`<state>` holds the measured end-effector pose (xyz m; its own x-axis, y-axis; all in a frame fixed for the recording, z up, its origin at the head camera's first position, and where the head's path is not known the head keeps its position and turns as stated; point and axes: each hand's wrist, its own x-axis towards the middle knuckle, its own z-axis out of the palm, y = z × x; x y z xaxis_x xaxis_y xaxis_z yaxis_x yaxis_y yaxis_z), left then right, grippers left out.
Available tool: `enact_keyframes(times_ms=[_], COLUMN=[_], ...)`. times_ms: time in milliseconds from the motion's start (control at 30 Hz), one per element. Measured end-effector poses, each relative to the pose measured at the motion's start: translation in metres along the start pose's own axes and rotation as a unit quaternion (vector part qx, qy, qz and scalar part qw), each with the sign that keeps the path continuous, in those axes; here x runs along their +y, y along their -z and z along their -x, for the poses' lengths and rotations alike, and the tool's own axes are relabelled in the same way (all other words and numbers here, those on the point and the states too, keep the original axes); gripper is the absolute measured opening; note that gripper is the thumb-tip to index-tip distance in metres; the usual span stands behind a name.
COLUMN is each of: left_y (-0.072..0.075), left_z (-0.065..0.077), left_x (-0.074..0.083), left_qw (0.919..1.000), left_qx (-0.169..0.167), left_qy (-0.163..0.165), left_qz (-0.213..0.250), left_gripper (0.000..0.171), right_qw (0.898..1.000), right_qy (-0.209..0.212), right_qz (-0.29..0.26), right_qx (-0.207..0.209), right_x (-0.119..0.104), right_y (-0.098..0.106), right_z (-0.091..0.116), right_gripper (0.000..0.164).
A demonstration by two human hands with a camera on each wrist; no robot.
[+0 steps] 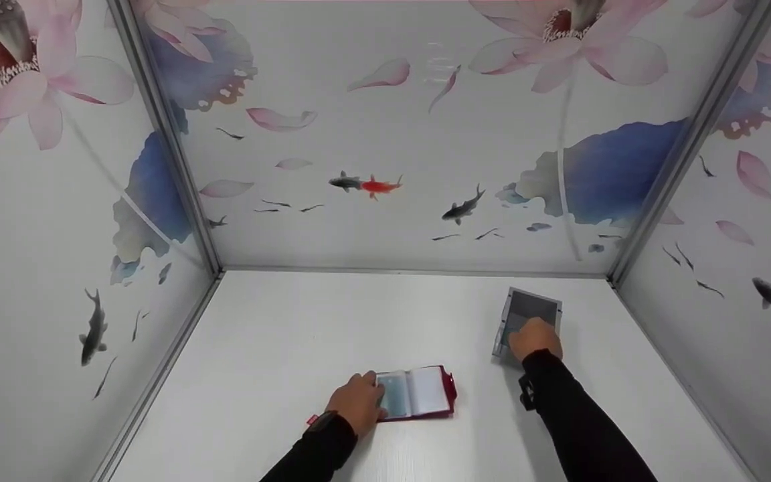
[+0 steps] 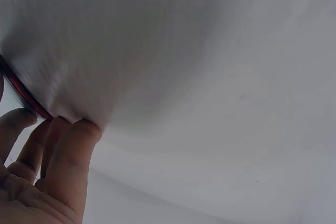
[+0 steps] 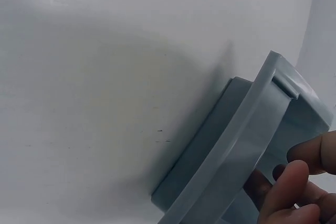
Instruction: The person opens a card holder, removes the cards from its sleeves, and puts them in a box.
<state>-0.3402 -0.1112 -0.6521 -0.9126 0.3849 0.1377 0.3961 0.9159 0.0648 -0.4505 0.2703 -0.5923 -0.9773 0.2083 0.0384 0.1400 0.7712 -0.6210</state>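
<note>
An open red card holder (image 1: 451, 391) with clear sleeves lies on the white table, a bluish page on its left and a white one on its right. My left hand (image 1: 357, 402) holds its left edge with bent fingers; in the left wrist view the fingertips (image 2: 86, 129) meet the table beside the thin red cover (image 2: 23, 90). My right hand (image 1: 537, 338) reaches into a grey plastic box (image 1: 500, 325). Bent fingers (image 3: 289, 182) come close together inside its rim in the right wrist view; whether they pinch something there is hard to see.
White panels (image 1: 385, 147) printed with lotus flowers and fish enclose the table (image 1: 278, 335) at the back and both sides. Grey metal strips (image 1: 188, 194) run along the corners. The box stands toward the back right, the card holder nearer the front middle.
</note>
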Motion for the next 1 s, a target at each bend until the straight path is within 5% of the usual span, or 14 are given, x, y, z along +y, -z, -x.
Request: enact_keyframes(times_ms=[167, 433, 567, 1000], left_y=[0.003, -0.001, -0.003, 0.003], left_z=[0.001, 0.002, 0.001, 0.001], left_x=[0.003, -0.002, -0.003, 0.002], left_qw=[0.9999, 0.9999, 0.9998, 0.9999], left_qx=[-0.008, -0.004, 0.000, -0.001], left_qy=[0.003, -0.016, -0.015, -0.004], left_qz=[0.005, 0.005, 0.009, 0.013], left_gripper=[0.039, 0.040, 0.041, 0.039], right_qw=[1.000, 0.999, 0.998, 0.992], right_qy=[0.002, 0.003, 0.010, 0.070], right_qz=[-0.003, -0.044, -0.059, -0.089], right_qx=[0.009, 0.021, 0.035, 0.064], right_x=[0.004, 0.004, -0.001, -0.044], right_y=[0.005, 0.014, 0.016, 0.009], right_z=[0.004, 0.015, 0.024, 0.057], right_gripper=[0.026, 0.043, 0.031, 0.017])
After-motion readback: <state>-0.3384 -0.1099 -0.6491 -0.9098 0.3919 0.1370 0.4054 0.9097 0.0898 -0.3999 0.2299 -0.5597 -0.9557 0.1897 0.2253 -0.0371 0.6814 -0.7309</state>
